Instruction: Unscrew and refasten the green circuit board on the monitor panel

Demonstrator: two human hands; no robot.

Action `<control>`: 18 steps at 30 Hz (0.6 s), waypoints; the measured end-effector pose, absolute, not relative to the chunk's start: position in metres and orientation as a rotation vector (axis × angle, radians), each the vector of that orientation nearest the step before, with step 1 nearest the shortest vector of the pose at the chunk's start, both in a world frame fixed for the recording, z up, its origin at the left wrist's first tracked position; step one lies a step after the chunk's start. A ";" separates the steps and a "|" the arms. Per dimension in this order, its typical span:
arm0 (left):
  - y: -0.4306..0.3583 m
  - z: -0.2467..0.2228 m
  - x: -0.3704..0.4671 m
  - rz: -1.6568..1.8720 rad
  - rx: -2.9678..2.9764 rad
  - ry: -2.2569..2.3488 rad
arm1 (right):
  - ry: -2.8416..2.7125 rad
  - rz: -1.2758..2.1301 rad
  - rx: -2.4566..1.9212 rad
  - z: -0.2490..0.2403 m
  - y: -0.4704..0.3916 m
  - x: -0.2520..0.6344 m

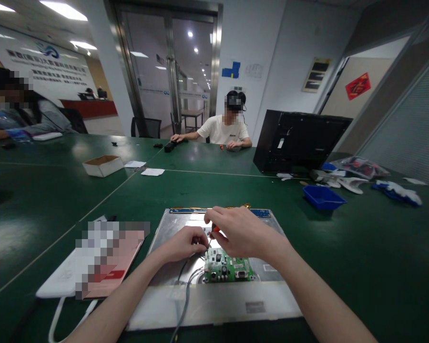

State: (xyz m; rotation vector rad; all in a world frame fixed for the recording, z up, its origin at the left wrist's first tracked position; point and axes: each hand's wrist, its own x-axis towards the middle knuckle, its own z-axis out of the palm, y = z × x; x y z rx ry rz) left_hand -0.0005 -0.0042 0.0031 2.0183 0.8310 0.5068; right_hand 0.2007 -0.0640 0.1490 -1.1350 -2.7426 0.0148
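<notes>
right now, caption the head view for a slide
Left hand and right hand at a green circuit board on a silver panel.

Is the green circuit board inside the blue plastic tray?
No, the green circuit board lies on the flat silvery metal panel, apart from the blue plastic tray.

The right hand [245, 229] hides most of a red tool [215, 229] in its fingers; whatever the left hand [188, 242] pinches is too small to tell. A gray cable [187, 301] runs off the bottom edge, the left edge crops a seated person [45, 112], and pixel blocks blur part of a flat white object [59, 276].
</notes>
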 end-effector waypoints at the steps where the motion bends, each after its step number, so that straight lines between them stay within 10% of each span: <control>1: -0.004 0.003 0.000 0.508 2.018 0.830 | -2.744 0.015 -1.137 0.149 -0.064 0.201; 18: -0.007 0.006 0.000 0.475 2.027 0.871 | -2.733 -0.045 -1.182 0.148 -0.063 0.199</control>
